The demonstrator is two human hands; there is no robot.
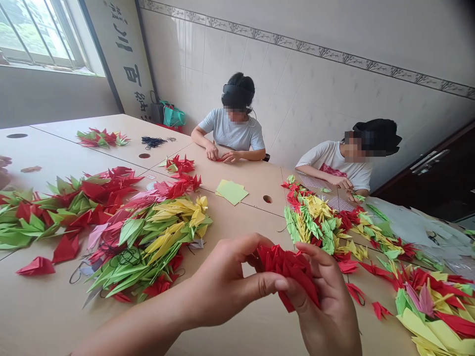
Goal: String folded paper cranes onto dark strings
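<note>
A bunch of red folded paper cranes (287, 269) sits between both my hands, just above the wooden table (237, 222). My left hand (226, 282) pinches the bunch from the left with thumb and fingers closed. My right hand (326, 306) wraps round its right side, fingers curled over the top. A heap of strung green, yellow and red cranes (148, 247) lies to the left of my hands. Another heap (326, 227) stretches off to the right.
Two people sit across the table, one in a grey shirt (233, 131), one in a white shirt (341, 160), each folding paper. A stack of yellow-green paper sheets (232, 191) lies mid-table beside a cable hole (267, 199). More cranes (102, 138) and black string (153, 142) lie far left.
</note>
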